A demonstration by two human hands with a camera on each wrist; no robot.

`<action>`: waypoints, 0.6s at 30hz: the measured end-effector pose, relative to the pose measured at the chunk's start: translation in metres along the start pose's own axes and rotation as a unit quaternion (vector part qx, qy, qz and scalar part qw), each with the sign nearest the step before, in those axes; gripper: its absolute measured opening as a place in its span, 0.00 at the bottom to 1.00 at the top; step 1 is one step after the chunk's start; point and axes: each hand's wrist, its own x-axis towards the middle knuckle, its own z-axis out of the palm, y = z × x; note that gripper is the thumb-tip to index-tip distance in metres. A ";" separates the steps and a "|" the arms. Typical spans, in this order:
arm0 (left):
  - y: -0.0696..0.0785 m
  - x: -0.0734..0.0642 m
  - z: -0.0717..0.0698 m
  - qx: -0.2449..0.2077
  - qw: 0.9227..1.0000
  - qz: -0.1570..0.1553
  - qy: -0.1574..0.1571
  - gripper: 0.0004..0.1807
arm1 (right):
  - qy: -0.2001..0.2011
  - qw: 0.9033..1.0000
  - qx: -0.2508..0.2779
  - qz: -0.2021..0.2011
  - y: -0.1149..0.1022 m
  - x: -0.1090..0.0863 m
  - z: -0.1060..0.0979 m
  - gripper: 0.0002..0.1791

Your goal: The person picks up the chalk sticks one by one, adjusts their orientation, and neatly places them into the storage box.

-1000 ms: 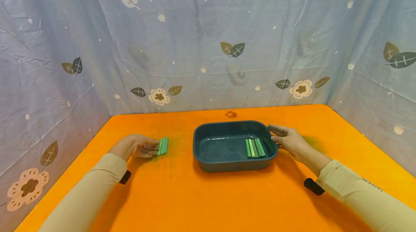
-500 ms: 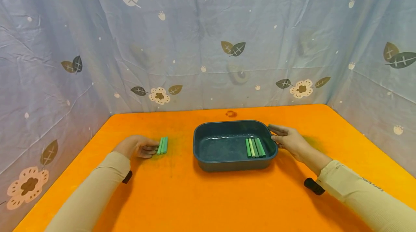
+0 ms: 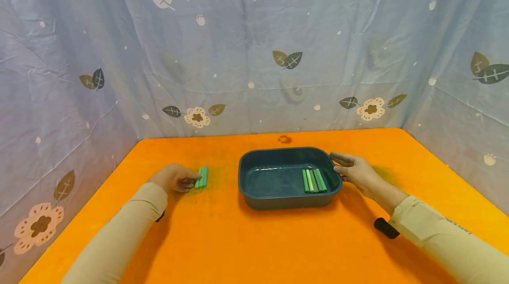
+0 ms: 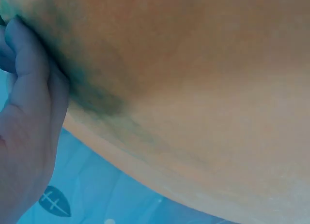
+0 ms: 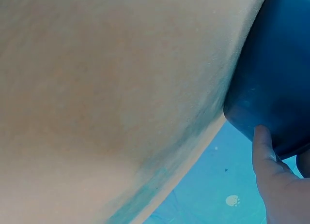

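In the head view, my left hand [image 3: 176, 178] is at a small row of green chalk sticks [image 3: 203, 178] on the orange table. One finger extends over the nearest stick, and the other fingers are loosely bent below it. In the left wrist view those fingers [image 4: 29, 54] are close to the table, cut off by the frame's left edge. My right hand [image 3: 355, 171] rests against the right end of a dark grey-blue rectangular bin [image 3: 260, 202]. In the right wrist view a straight finger [image 5: 262, 141] touches the bin's outer wall. Several green and pale chalk sticks [image 3: 314, 181] lie side by side inside the bin's right part.
Green chalk dust marks the orange table [image 3: 222, 244] on both sides of the bin. A reddish-brown ring stain [image 3: 284, 139] lies behind it. Patterned blue-grey curtains [image 3: 246, 45] stand along the back and both sides. A black wrist device [image 3: 386, 228] hangs under the right cuff.
My left hand has shifted a little to the right, so its finger now overlaps the chalk on the table. The right hand, the bin and the chalk inside stay in place.
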 end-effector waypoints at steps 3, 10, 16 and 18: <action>0.000 0.000 -0.001 0.002 1.000 -0.001 0.006 0.11 | -0.001 1.000 -0.001 -0.001 0.000 0.000 0.001 0.31; 0.002 -0.001 0.003 0.017 0.999 -0.006 0.029 0.11 | 0.002 1.000 0.000 0.000 -0.001 0.001 0.001 0.31; 0.000 -0.002 0.000 0.004 1.000 0.010 -0.002 0.12 | 0.003 1.000 -0.002 0.003 -0.001 0.000 0.001 0.31; -0.003 -0.002 -0.003 -0.010 0.999 0.023 -0.030 0.14 | 0.004 1.000 -0.001 0.004 -0.001 0.000 0.001 0.31</action>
